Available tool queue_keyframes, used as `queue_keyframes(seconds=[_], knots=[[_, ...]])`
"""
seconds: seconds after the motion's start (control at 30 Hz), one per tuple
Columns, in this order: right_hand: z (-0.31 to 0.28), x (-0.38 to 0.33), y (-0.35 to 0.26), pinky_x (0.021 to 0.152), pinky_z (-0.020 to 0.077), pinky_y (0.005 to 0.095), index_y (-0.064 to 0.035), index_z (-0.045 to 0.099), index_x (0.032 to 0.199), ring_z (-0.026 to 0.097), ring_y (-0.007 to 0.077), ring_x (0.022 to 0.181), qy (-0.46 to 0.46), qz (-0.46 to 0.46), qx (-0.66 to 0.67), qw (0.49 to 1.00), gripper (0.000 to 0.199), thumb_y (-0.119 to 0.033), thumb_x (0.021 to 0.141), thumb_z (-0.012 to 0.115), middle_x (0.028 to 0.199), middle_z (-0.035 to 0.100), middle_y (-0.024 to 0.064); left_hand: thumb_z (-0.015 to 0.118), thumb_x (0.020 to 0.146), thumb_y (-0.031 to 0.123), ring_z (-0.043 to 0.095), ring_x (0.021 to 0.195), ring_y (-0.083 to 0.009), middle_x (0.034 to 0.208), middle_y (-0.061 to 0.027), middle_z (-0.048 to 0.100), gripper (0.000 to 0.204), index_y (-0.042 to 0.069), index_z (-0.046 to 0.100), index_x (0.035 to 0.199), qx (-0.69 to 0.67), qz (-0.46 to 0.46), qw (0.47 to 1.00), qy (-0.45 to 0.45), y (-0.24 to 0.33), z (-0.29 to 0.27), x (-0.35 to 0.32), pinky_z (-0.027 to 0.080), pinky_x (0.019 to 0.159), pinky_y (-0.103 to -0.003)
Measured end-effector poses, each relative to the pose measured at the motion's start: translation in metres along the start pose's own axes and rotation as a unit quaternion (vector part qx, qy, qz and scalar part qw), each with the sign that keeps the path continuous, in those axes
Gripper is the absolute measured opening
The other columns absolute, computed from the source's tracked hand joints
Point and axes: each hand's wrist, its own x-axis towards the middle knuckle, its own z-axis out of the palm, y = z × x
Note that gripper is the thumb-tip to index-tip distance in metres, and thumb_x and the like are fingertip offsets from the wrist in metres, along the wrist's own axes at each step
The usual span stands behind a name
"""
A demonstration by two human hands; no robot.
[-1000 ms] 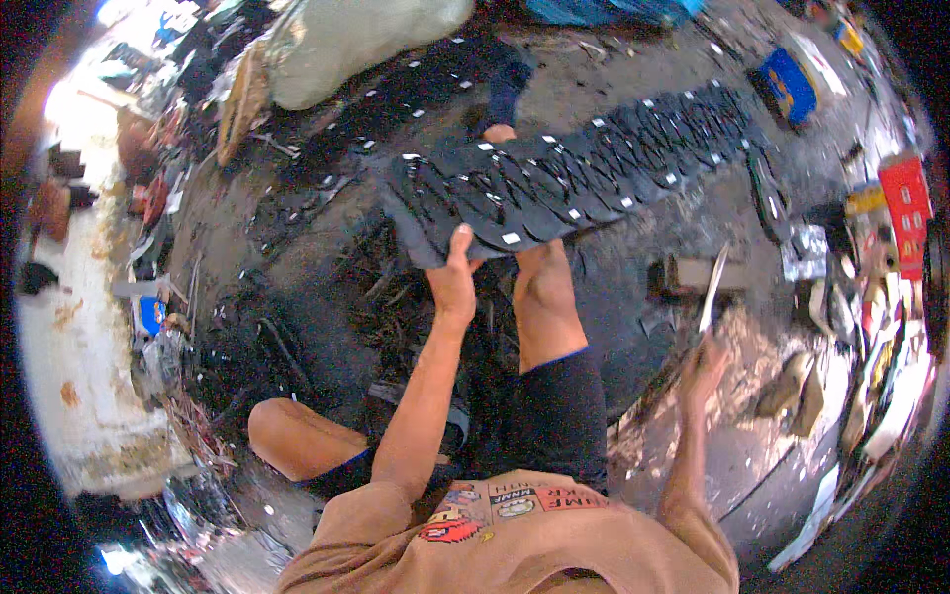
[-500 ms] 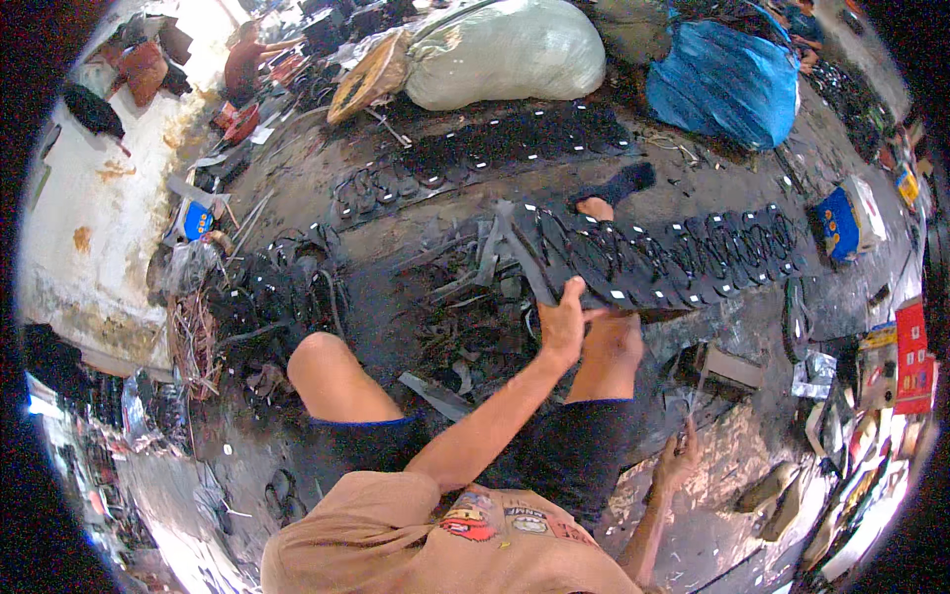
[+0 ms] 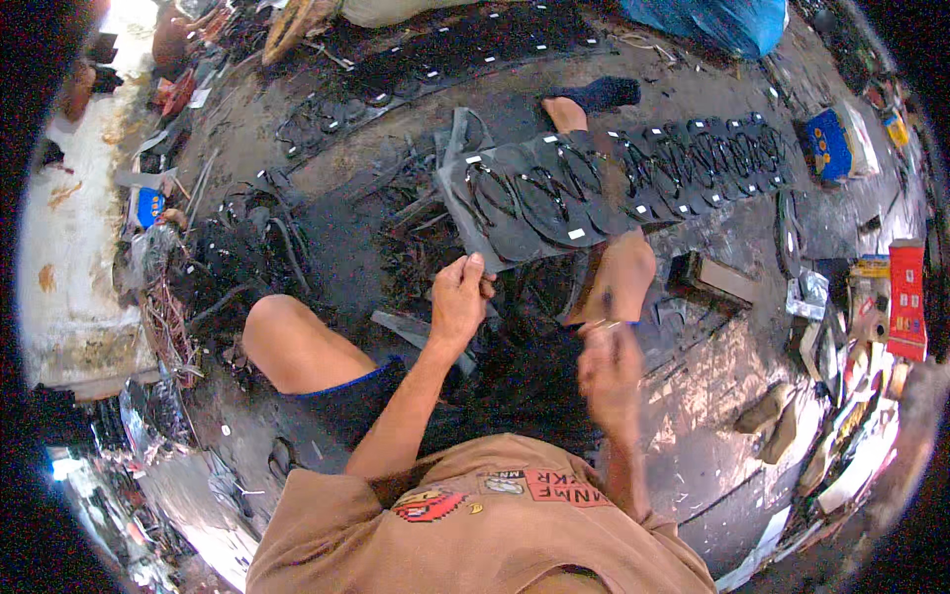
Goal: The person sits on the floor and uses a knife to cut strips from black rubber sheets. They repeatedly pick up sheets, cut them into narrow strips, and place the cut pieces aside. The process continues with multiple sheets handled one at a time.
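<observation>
Two hands work — left hand [image 3: 457, 302] pinches a dark sheet [image 3: 465, 213]; right hand's [image 3: 609, 371] grip is blurred.

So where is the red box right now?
In the head view, the red box lies at the far right edge, on the person's right, among scattered packets, below the blue box.

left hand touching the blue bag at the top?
No, the left hand grips the near edge of the black rubber sheet, far from the blue bag.
</observation>
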Motion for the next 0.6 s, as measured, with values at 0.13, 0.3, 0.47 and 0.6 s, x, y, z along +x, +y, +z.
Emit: queue_keyframes(seconds=[0.13,0.3,0.47,0.6], knots=[[0.037,-0.011,-0.011,0.069,0.0513,0.0410,0.0035,0.061,0.104,0.064,0.0290,0.069,-0.144,0.079,-0.046,0.985,0.035,-0.031,0.107,0.057,0.079,0.066,0.0191,0.051,0.110,0.037,0.051,0.056,-0.0101,0.062,-0.0040,0.056,0.049,0.001,0.059,0.077,0.106,0.083,0.991,0.003,0.025,0.001,-0.004,0.040,0.054,-0.032],[0.069,0.002,-0.014,0.064,0.0474,0.0478,0.0027,0.059,0.102,0.061,0.0417,0.071,-0.165,0.040,-0.078,0.982,0.034,-0.031,0.107,0.057,0.081,0.065,0.0248,0.053,0.109,0.037,0.046,0.053,-0.0076,0.063,0.0003,0.053,0.046,0.004,0.057,0.078,0.038,0.040,0.998,-0.014,0.023,0.001,-0.001,0.038,0.050,-0.029],[0.084,0.035,-0.012,0.066,0.0511,0.0514,0.0036,0.062,0.102,0.069,0.0477,0.077,-0.184,0.009,-0.118,0.976,0.034,-0.030,0.106,0.059,0.081,0.070,0.0256,0.057,0.109,0.034,0.041,0.051,-0.0035,0.065,0.0051,0.050,0.038,0.008,0.056,0.081,-0.090,-0.051,0.993,-0.055,0.033,0.000,-0.014,0.032,0.045,-0.024],[0.124,0.084,0.013,0.069,0.0531,0.0538,0.0094,0.068,0.097,0.070,0.0487,0.080,-0.185,-0.055,-0.163,0.968,0.043,-0.033,0.103,0.062,0.084,0.069,0.0312,0.058,0.108,0.034,0.039,0.050,-0.0024,0.064,0.0064,0.044,0.037,0.009,0.055,0.082,-0.114,-0.067,0.988,-0.074,0.041,-0.006,-0.021,0.030,0.043,-0.023]])
